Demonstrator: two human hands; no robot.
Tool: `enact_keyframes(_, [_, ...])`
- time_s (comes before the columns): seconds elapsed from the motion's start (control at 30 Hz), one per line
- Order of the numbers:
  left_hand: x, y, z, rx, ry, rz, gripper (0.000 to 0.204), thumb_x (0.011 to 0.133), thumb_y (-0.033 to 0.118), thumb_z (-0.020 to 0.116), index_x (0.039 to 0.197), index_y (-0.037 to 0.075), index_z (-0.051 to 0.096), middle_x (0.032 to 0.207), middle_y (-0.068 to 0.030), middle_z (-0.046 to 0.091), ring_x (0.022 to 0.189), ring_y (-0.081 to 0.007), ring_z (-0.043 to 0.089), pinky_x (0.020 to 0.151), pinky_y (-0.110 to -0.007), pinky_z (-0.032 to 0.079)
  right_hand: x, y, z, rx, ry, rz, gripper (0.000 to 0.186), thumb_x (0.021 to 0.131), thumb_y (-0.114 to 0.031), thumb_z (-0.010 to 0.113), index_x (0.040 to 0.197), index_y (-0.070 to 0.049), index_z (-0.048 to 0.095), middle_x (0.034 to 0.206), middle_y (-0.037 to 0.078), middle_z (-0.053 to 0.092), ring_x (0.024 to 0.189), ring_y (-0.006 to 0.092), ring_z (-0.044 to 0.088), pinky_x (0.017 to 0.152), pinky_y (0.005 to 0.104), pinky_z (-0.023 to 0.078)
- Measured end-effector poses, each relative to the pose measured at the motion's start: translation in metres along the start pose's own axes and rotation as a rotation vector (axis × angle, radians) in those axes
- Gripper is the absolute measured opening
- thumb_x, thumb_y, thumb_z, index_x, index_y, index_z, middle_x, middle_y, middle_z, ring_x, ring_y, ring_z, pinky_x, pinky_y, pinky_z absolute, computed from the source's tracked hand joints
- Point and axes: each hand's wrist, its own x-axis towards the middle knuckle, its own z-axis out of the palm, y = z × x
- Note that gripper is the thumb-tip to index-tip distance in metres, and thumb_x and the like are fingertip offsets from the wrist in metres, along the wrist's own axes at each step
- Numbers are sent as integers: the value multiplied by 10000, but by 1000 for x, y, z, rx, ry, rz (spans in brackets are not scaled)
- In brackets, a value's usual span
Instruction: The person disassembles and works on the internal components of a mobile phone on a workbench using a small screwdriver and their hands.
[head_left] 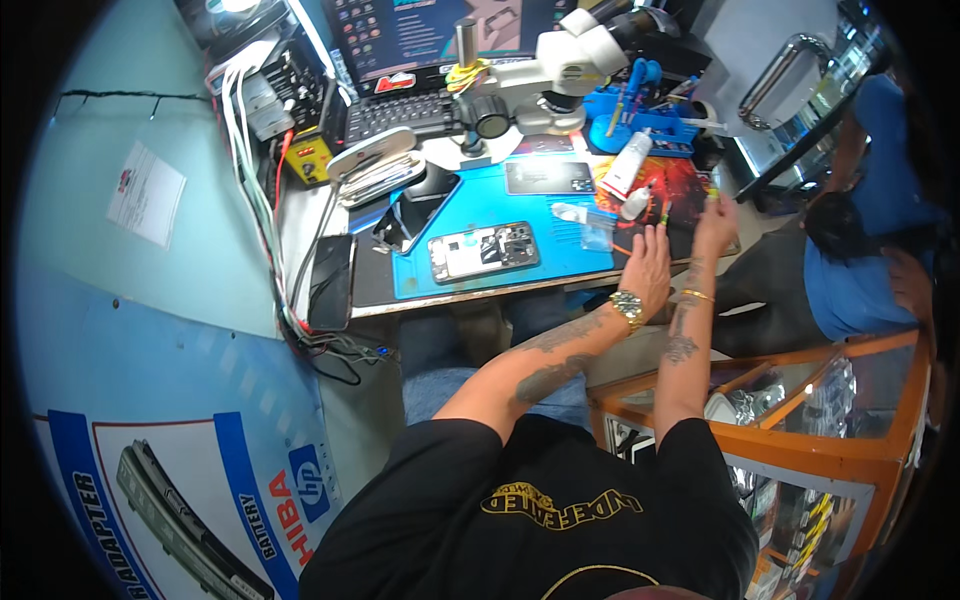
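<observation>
On the right part of the work mat, my left hand [650, 268] lies with its fingers stretched forward. Just past its fingertips is a slim tool with a yellow-green part [665, 211]. My right hand [714, 224] is closed at the mat's right edge, where a small yellow-green piece [712, 194] shows at its fingers; its kind is unclear. An opened phone [484, 251] with bare inner parts lies on the blue mat [420, 278]. Behind it rests a dark phone panel [549, 178]. A clear plastic bag [588, 226], a white tube [628, 165] and a small white bottle [635, 204] lie left of my hands.
A microscope [570, 62] stands behind the mat, before a laptop [400, 118]. Beside it is a blue tool holder [650, 125]. Phones and cables line the left side. A person in blue [860, 270] sits at the right, near a glass display case [800, 400].
</observation>
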Motion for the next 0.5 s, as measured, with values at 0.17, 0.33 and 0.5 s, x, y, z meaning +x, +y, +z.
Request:
enact_keyframes(0.17, [-18, -12, -32, -215, 130, 18, 843, 884, 500, 658, 1476, -66, 462, 1561, -252, 418, 1466, -404, 348, 1161, -540, 288, -68, -124, -83, 561, 63, 166, 207, 949, -75, 716, 1122, 20, 654, 889, 27, 626, 687, 66, 534, 573, 199, 404])
enact_keyframes(0.33, [-121, -95, -114, -580, 134, -149, 679, 824, 372, 760, 1360, 4, 564, 1455, -206, 517, 1387, -371, 439, 1096, -547, 298, -170, -193, -119, 448, -288, 110, 200, 950, 23, 661, 1149, 27, 646, 972, 33, 606, 760, 83, 527, 695, 223, 447])
enact_keyframes(0.5, [-187, -166, -113, -37, -16, -546, 861, 873, 573, 698, 1435, -49, 501, 1524, -228, 462, 1445, -410, 366, 1157, -711, 113, -227, -207, -106, 470, -761, 373, 205, 891, 54, 719, 1087, 22, 673, 959, 47, 691, 796, 98, 643, 672, 231, 505])
